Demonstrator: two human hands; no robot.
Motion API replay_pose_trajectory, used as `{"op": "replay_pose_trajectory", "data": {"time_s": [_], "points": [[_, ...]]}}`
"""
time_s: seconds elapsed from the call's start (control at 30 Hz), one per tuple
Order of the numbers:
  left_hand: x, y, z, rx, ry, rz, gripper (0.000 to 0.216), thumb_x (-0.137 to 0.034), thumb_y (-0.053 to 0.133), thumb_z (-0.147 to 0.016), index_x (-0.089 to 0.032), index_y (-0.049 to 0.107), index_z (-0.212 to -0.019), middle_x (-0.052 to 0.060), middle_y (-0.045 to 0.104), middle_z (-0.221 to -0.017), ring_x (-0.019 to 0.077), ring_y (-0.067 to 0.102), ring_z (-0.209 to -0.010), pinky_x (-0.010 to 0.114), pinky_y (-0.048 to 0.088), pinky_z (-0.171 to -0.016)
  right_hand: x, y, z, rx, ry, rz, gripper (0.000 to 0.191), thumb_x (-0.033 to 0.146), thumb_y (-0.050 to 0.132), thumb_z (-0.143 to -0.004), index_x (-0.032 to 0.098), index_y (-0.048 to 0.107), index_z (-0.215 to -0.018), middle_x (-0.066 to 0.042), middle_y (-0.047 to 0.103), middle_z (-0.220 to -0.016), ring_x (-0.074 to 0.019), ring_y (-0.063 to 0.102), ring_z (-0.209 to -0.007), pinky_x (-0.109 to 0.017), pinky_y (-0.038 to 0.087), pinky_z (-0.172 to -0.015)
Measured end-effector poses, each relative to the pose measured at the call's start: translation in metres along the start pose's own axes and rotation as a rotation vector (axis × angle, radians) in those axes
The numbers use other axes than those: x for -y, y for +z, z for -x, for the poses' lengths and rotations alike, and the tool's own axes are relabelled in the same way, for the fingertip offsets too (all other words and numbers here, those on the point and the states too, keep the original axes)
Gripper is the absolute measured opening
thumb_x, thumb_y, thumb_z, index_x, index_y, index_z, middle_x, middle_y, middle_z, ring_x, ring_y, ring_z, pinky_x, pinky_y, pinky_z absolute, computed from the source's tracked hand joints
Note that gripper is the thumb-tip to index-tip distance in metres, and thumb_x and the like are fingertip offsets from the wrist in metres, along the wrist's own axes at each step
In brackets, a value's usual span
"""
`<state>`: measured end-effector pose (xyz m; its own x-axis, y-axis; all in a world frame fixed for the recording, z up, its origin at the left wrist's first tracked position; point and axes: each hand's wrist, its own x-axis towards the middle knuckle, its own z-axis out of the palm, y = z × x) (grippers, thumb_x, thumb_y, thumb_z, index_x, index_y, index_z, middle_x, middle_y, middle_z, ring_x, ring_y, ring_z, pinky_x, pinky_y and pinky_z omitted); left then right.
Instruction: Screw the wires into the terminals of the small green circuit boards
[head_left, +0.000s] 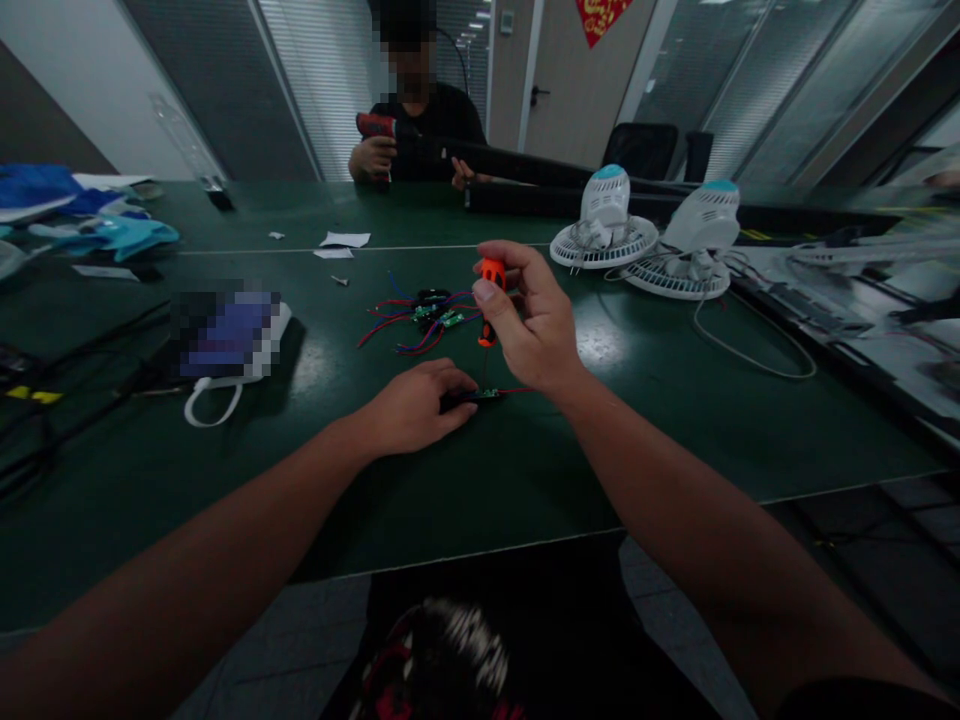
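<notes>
In my right hand is a screwdriver with an orange and black handle, held upright between thumb and fingers. Its thin shaft points down at a small green circuit board on the table; whether the tip touches the board I cannot tell. Thumb and fingers of my left hand pinch the board's dark left end against the tabletop. A red wire runs out from the board's right side, below my right hand. Just beyond lie several similar green boards with red and blue wires.
Two white fans stand at the right with a loose cable. A device with a screen sits at left. Paper scraps and a small screw-like piece lie farther back. Across the green table, a person holds a red power drill.
</notes>
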<state>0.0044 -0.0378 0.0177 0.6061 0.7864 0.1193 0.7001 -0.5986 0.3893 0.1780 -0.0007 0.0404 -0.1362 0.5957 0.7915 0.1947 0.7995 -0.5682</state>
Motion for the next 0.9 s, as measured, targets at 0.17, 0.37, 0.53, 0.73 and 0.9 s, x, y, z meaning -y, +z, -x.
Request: {"op": "replay_pose_trajectory", "data": {"time_s": [0.17,0.37,0.53,0.73,0.9], "points": [[-0.0002,-0.0002,0.0002,0.005,-0.012,0.008,0.032,-0.032,0.055,-0.088,-0.013,0.067,-0.11,0.008,0.062,-0.095,0.0194,0.062,-0.087,0.035,0.051,-0.082,-0.0023,0.0001,-0.0002,-0.008,0.008,0.0,0.029,0.039,0.054,-0.093,0.029,0.053,-0.121,-0.003,0.061,-0.112,-0.0152,0.06,-0.091,-0.034,0.055,-0.076],[0.0007,0.0003,-0.0006,0.005,0.008,0.021,0.03,-0.031,0.054,-0.088,-0.013,0.067,-0.109,0.008,0.062,-0.096,0.0194,0.061,-0.089,0.035,0.05,-0.084,-0.0022,0.0013,0.0003,-0.004,-0.001,0.04,0.034,0.039,0.06,-0.089,0.029,0.053,-0.121,-0.004,0.06,-0.11,-0.0155,0.059,-0.088,-0.033,0.055,-0.073],[0.0017,0.0004,-0.001,0.014,0.005,0.001,0.031,-0.031,0.054,-0.089,-0.014,0.067,-0.111,0.008,0.062,-0.098,0.0193,0.062,-0.092,0.034,0.049,-0.087,-0.0066,0.0036,0.0028,0.017,0.0,0.09,0.041,0.039,0.056,-0.091,0.029,0.045,-0.129,-0.005,0.058,-0.118,-0.0166,0.059,-0.091,-0.033,0.054,-0.073],[0.0,-0.0009,-0.0009,0.015,0.004,-0.031,0.032,-0.032,0.054,-0.088,-0.013,0.067,-0.11,0.008,0.061,-0.095,0.0198,0.061,-0.088,0.034,0.049,-0.083,-0.0092,0.0022,0.0038,-0.015,0.038,0.135,0.042,0.034,0.055,-0.09,0.029,0.043,-0.13,-0.006,0.055,-0.118,-0.0168,0.057,-0.09,-0.033,0.053,-0.071],[-0.0005,-0.0007,-0.0003,-0.004,0.005,-0.023,0.03,-0.032,0.055,-0.088,-0.015,0.068,-0.109,0.008,0.062,-0.096,0.0204,0.062,-0.089,0.036,0.05,-0.085,-0.0106,0.0016,0.0036,-0.056,0.069,0.134,0.044,0.028,0.058,-0.086,0.027,0.044,-0.128,-0.006,0.055,-0.116,-0.0159,0.056,-0.087,-0.033,0.053,-0.069]]}}
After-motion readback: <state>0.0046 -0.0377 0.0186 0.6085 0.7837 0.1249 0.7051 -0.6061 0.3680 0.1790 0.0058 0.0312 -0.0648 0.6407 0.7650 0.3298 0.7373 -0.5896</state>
